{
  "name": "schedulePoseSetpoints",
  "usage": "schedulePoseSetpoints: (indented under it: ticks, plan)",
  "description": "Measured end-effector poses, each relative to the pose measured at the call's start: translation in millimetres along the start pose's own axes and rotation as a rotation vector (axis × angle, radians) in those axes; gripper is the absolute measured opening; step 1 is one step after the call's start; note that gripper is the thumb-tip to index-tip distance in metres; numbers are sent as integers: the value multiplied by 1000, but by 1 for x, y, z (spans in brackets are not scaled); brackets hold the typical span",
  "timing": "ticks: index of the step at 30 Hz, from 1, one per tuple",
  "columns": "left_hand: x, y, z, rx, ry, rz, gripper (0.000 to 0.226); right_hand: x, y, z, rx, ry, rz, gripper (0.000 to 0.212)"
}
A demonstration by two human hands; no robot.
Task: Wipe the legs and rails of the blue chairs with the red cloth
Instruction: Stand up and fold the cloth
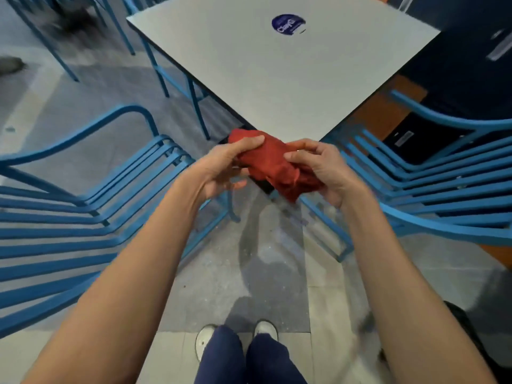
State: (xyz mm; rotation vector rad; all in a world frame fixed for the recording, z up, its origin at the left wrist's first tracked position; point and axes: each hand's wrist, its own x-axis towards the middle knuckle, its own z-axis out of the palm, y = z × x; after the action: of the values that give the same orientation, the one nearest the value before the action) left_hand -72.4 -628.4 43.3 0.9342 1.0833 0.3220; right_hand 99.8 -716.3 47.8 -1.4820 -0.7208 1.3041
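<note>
Holding the cloth (pixel 274 164) bunched up, both the left hand (pixel 221 167) and right hand (pixel 318 167) gripped it. One chair (pixel 83 212) sat left, one chair (pixel 432 173) right; the right one looked maybe nearer.

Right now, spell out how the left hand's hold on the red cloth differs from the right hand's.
The left hand grips the far end of the red cloth; the right hand holds the nearer end. The left hand's thumb lies straight over the top, while the right hand's fingertips curl in and pinch. Both hold the same bunched cloth in the air.
</note>
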Motion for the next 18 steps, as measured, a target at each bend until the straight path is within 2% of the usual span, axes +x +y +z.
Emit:
schedulePoseSetpoints:
  ticks: [4,10,14,18]
  plan:
    - [21,45,16,68,-3,-9,40,24,-33,-19,40,66,-2,15]
    - [89,92,12,101,4,-4,54,98,-60,-39,-20,187,4,18]
    - [150,116,5,215,32,14,52,158,-58,-43,-72,284,53,13]
    - [202,131,-6,343,-60,-87,51,204,-42,-40,-147,387,153,14]
